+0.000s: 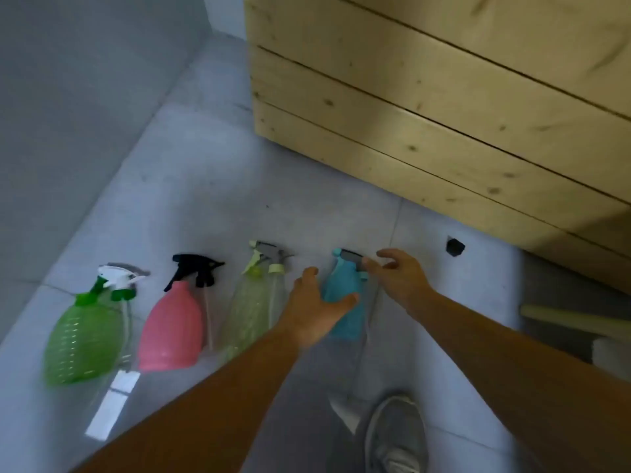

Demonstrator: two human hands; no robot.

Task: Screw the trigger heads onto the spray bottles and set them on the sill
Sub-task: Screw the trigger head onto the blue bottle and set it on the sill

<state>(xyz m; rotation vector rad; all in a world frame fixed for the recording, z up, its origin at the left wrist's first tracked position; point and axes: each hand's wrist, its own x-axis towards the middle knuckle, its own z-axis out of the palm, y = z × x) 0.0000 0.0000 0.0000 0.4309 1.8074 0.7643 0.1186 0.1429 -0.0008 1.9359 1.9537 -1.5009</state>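
Observation:
Several spray bottles lie in a row on the grey tiled floor. From left: a green bottle [82, 339] with a white and green trigger head [117, 279] beside its neck, a pink bottle [172, 331] with a black trigger head [196, 268], a clear yellowish bottle [251, 302] with a pale green and grey trigger head [269, 256], and a blue bottle [343, 295]. My left hand [316, 307] hovers open over the blue bottle's left side. My right hand [397, 276] is open, fingertips at the blue and grey trigger head [351, 257].
A pale wooden slatted crate [444, 107] stands close behind the bottles at the right. A small black object [455, 246] lies near its base. A grey wall [68, 114] runs along the left. My grey shoe [396, 435] is at the bottom.

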